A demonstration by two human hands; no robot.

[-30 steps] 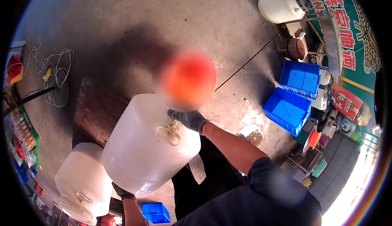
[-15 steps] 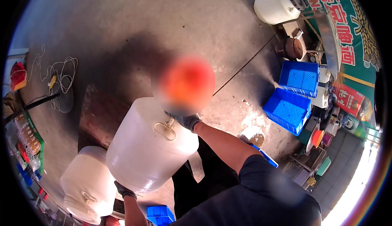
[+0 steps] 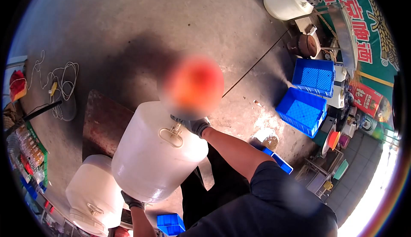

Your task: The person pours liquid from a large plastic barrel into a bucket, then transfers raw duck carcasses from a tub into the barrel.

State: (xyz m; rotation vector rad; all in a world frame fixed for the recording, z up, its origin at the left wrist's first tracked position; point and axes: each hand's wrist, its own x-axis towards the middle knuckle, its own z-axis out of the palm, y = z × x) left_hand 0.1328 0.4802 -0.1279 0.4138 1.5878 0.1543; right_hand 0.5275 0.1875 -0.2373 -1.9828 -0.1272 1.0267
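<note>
A large white plastic barrel (image 3: 156, 160) leans at the lower centre of the frame. The gloved right hand (image 3: 195, 125) grips its upper end beside the wire handle (image 3: 171, 137); the gloved left hand (image 3: 130, 199) touches its lower edge, finger closure unclear. A second barrel (image 3: 96, 192) stands lower left.

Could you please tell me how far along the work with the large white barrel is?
Done, it seems: the right hand has hold near the handle of the large white barrel, the left hand at its base. In hand: steadying or moving it. Probably remaining: letting it go; the second barrel isn't held.
</note>
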